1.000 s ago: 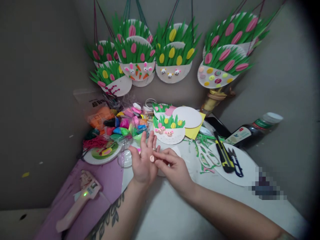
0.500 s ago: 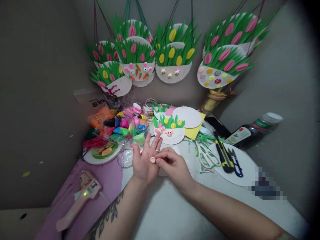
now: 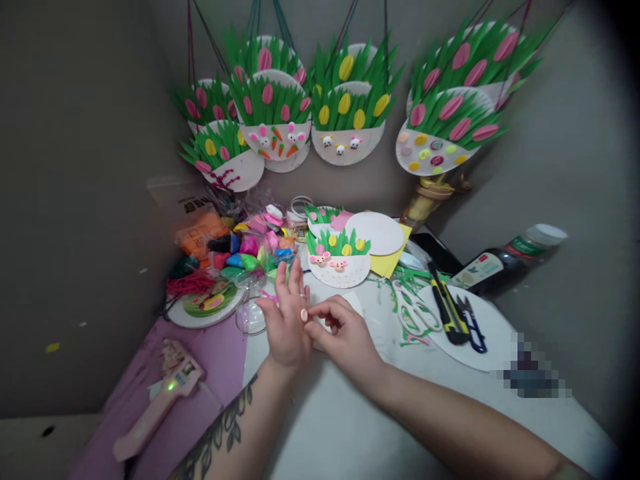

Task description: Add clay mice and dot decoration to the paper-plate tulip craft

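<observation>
My left hand [image 3: 286,320] is held up over the white table, palm turned right, fingers stretched out. A small round pink clay disc [image 3: 303,315] rests against its palm near the fingers. My right hand [image 3: 344,333] reaches in from the right, and its pinched fingertips touch the disc. Just behind the hands lies a paper-plate basket with green grass, yellow tulips and two pink clay pigs [image 3: 339,265].
A pile of coloured clay packets [image 3: 247,245] sits at the back left. A pink glue gun [image 3: 159,399] lies on the purple mat at the left. Scissors [image 3: 410,311], a yellow-black knife [image 3: 447,308] and snips [image 3: 470,321] lie to the right, near a tipped bottle [image 3: 505,260]. Finished baskets [image 3: 345,113] hang on the wall.
My left hand's fingers closed together and tilted more upright. The disc stays between palm and right fingertips, shifted slightly upward.
</observation>
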Available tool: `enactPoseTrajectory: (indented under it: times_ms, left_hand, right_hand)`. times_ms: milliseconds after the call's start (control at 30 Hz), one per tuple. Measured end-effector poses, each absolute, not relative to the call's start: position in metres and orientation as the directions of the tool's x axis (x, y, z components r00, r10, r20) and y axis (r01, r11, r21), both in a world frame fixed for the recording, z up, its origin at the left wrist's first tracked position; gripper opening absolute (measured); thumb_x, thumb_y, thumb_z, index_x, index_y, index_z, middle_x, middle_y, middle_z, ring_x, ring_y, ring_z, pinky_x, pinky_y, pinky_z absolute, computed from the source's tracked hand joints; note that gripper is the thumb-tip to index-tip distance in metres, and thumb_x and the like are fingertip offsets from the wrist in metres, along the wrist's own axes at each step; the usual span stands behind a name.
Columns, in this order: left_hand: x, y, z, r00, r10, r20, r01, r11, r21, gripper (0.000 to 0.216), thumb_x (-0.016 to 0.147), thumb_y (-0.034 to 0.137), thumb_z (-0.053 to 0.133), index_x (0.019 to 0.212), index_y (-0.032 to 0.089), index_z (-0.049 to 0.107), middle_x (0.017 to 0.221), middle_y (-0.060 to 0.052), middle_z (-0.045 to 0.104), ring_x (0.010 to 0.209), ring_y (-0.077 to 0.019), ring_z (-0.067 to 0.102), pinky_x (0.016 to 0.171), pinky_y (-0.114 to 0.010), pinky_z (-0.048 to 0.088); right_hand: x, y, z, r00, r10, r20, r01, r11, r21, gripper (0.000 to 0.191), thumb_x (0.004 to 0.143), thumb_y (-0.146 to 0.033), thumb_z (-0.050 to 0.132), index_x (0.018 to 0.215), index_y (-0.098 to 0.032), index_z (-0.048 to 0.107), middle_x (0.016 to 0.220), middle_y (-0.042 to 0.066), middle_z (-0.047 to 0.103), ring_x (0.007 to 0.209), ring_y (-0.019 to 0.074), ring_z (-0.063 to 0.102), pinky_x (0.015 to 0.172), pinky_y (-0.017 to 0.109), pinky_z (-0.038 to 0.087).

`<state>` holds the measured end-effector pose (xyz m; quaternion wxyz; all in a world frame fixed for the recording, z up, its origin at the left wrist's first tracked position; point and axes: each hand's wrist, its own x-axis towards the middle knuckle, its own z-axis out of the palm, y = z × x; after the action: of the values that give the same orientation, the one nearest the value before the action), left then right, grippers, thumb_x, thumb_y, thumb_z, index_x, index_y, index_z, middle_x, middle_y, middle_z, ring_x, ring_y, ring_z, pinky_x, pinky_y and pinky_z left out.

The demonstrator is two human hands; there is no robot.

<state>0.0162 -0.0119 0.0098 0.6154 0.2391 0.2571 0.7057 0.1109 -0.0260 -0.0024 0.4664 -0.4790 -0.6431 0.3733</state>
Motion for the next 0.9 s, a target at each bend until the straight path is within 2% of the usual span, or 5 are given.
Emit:
enactPoseTrajectory:
  times_ms: [100, 267, 467, 733, 900]
  left_hand:
    - [0.02, -0.014, 0.004, -0.215, 0.967, 0.135, -0.629, -0.243, 0.739, 0.076, 0.081, 0.077, 0.021, 0.141, 0.032, 0.034, 0.155, -0.003, 0.028, 0.145, -0.0165, 0.015, 0.117, -0.034, 0.01]
    - [0.024, -0.021, 0.004, -0.267, 0.936, 0.231, -0.576, -0.347, 0.74, 0.066, 0.083, 0.071, 0.033, 0.135, 0.032, 0.043, 0.155, 0.001, 0.027, 0.146, -0.0161, 0.01, 0.117, -0.028, 0.01]
    - [0.025, -0.022, 0.01, -0.292, 0.952, 0.088, -0.678, -0.271, 0.684, 0.059, 0.09, 0.063, 0.024, 0.13, 0.029, 0.05, 0.152, -0.002, 0.035, 0.145, -0.0159, 0.016, 0.115, -0.027, 0.015]
    - [0.022, -0.017, 0.007, -0.217, 0.97, 0.114, -0.705, -0.236, 0.669, 0.059, 0.089, 0.066, 0.022, 0.129, 0.032, 0.048, 0.152, -0.001, 0.034, 0.143, -0.0163, 0.021, 0.114, -0.03, 0.017]
    - [0.017, -0.012, 0.015, -0.128, 0.99, -0.054, -0.816, -0.074, 0.574, 0.069, 0.087, 0.07, 0.01, 0.13, 0.03, 0.045, 0.15, -0.007, 0.039, 0.139, -0.0188, 0.032, 0.112, -0.036, 0.022]
  right_hand:
    - [0.109, -0.027, -0.003, -0.091, 0.972, 0.215, 0.265, 0.232, -0.936, 0.011, 0.072, -0.016, 0.066, 0.08, -0.022, 0.069, 0.074, -0.001, 0.054, 0.066, 0.013, 0.049, 0.063, 0.026, 0.043]
    - [0.109, -0.029, -0.002, -0.07, 0.977, 0.204, 0.228, 0.215, -0.95, 0.006, 0.072, -0.019, 0.067, 0.077, -0.021, 0.069, 0.073, 0.0, 0.058, 0.064, 0.0128, 0.051, 0.061, 0.026, 0.044]
    - [0.109, -0.028, -0.002, -0.069, 0.984, 0.166, 0.188, 0.176, -0.966, 0.005, 0.072, -0.023, 0.066, 0.076, -0.021, 0.069, 0.074, 0.001, 0.06, 0.064, 0.0134, 0.052, 0.06, 0.026, 0.045]
    - [0.107, -0.025, -0.006, -0.087, 0.994, 0.061, 0.053, 0.065, -0.996, 0.013, 0.071, -0.031, 0.065, 0.077, -0.02, 0.066, 0.074, 0.0, 0.057, 0.064, 0.0131, 0.053, 0.06, 0.027, 0.045]
    - [0.109, -0.024, -0.007, -0.076, 0.988, 0.134, 0.117, 0.142, -0.983, 0.007, 0.074, -0.026, 0.064, 0.076, -0.02, 0.064, 0.076, 0.0, 0.055, 0.066, 0.0133, 0.052, 0.061, 0.027, 0.044]
